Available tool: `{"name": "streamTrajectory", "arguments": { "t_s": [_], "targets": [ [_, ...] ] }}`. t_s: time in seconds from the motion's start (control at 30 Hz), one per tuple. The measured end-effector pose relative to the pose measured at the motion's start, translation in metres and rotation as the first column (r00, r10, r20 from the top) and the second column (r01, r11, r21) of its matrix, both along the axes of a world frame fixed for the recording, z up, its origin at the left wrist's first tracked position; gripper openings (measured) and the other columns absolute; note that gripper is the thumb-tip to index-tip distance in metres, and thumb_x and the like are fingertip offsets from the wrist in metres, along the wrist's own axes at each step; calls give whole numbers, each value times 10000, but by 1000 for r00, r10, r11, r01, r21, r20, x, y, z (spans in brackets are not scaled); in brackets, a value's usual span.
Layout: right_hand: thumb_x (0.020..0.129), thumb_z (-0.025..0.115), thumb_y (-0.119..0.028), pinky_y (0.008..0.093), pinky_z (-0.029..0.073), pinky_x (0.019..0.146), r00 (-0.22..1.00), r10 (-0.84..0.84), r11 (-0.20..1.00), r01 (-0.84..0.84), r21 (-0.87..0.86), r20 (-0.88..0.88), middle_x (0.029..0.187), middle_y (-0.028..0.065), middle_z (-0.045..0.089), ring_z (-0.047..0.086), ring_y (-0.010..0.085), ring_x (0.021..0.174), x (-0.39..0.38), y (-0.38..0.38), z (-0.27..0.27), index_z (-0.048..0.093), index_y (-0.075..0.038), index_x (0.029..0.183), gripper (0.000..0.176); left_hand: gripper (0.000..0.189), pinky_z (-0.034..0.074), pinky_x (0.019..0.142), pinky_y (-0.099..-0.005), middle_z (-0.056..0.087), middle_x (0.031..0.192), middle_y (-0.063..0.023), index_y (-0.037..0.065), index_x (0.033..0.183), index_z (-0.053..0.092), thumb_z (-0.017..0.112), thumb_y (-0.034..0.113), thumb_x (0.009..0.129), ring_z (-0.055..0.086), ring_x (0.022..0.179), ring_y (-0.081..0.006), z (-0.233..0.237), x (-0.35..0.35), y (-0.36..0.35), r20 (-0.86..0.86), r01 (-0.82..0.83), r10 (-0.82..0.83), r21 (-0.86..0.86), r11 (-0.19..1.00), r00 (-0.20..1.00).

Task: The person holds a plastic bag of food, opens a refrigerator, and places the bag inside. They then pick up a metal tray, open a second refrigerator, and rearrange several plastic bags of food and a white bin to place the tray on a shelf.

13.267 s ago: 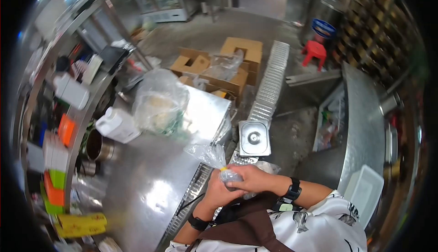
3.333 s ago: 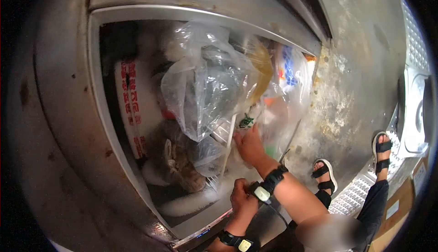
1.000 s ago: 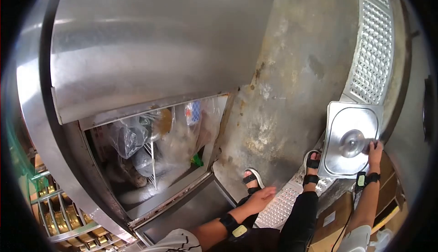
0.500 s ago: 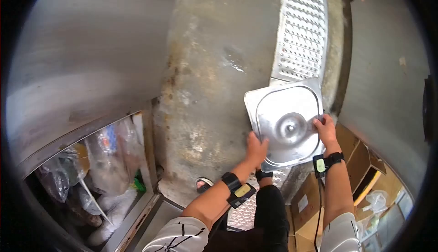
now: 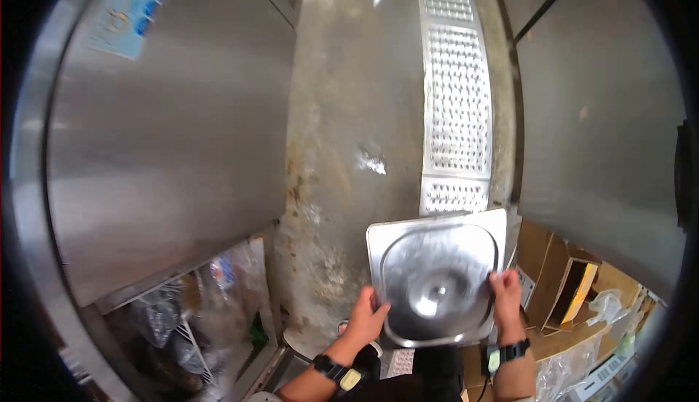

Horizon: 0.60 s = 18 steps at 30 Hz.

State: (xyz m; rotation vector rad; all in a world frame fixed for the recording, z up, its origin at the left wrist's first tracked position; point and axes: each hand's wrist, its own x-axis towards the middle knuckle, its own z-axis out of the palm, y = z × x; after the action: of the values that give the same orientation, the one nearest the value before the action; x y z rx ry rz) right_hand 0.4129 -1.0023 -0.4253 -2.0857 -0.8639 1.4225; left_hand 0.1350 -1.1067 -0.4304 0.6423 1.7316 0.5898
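Observation:
A square stainless steel pan lid (image 5: 419, 253) with rounded corners and a round dished centre is held out in front of me, above the floor. My left hand (image 5: 368, 318) grips its left edge near the lower corner, thumb on top and fingers tucked under. On the opposite edge, my right hand (image 5: 507, 296) pinches the rim between thumb and fingers. The lid tilts slightly, its far right corner higher in view. What lies beneath it is hidden.
A perforated metal drain cover (image 5: 459, 96) runs along the wet concrete floor (image 5: 342, 111). Steel cabinets (image 5: 175, 154) flank the aisle. Lower left, a shelf holds plastic bags (image 5: 237, 285); cardboard boxes (image 5: 542, 263) stand at lower right.
The view has lifted to show more of the aisle ahead. The lid sits lower in view and has turned a little, still between both hands.

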Motion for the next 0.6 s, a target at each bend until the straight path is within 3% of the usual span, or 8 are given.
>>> {"name": "streamTrajectory", "arguments": {
  "t_s": [0.1,0.17,0.2,0.33,0.4,0.47,0.53,0.6],
  "targets": [
    [728,666,-136,230,336,522,993,98,993,-94,-67,58,622,-47,386,353,68,581,-17,-22,64,457,-65,720,221,323,440,754,-280,551,956,-79,6,1028,415,601,-13,763,533,887,-142,79,-31,-4,8,35,-34,-89,995,999],
    [724,672,-119,223,319,505,991,136,989,-136,-53,-7,620,-48,394,353,61,574,-21,-42,87,446,-70,712,232,345,440,725,-268,547,955,-78,5,1032,404,615,-6,760,529,863,-125,112,-51,-24,18,41,-39,-93,995,999],
    [739,670,-105,216,316,502,988,141,982,-148,-116,-67,620,-51,399,356,53,570,-38,-32,126,457,-67,739,216,360,438,701,-257,545,954,-79,6,1036,397,625,1,757,525,844,-113,135,-59,-26,32,18,-15,-100,995,999],
    [719,715,-139,215,328,479,977,139,985,-153,-80,-159,592,-48,426,376,49,536,-61,-37,196,462,-64,699,265,273,445,645,-271,567,831,-77,-3,970,472,630,91,769,527,717,-130,232,-83,-24,-133,42,-57,-110,993,990],
    [722,719,-150,212,333,482,962,140,987,-155,-48,-234,604,-43,453,394,50,548,-65,-37,224,472,-62,707,262,366,451,657,-247,557,944,-70,54,1135,441,585,89,800,529,787,-124,279,-86,-17,-68,-36,23,-191,981,997],
    [733,712,-150,210,339,487,961,196,979,-202,-9,-197,620,-39,475,411,50,561,-61,-38,237,481,-63,709,248,194,425,552,-238,538,801,-25,42,1016,481,536,87,835,491,649,-95,328,-76,-2,32,-350,353,-72,934,935],
    [753,692,-151,209,342,490,920,219,974,-229,8,-326,632,-39,484,412,43,566,-63,-25,272,484,-64,697,233,105,425,563,-245,526,776,-25,40,958,484,478,63,857,481,653,-92,355,-84,1,17,-362,362,-4,932,932],
    [775,671,-170,207,339,493,916,213,977,-191,96,-339,629,-53,471,399,35,572,-60,-6,307,482,-71,681,233,71,425,572,-253,524,769,-25,37,924,484,457,66,866,481,659,-102,382,-86,16,-45,-298,301,67,952,952]
  ]
}}
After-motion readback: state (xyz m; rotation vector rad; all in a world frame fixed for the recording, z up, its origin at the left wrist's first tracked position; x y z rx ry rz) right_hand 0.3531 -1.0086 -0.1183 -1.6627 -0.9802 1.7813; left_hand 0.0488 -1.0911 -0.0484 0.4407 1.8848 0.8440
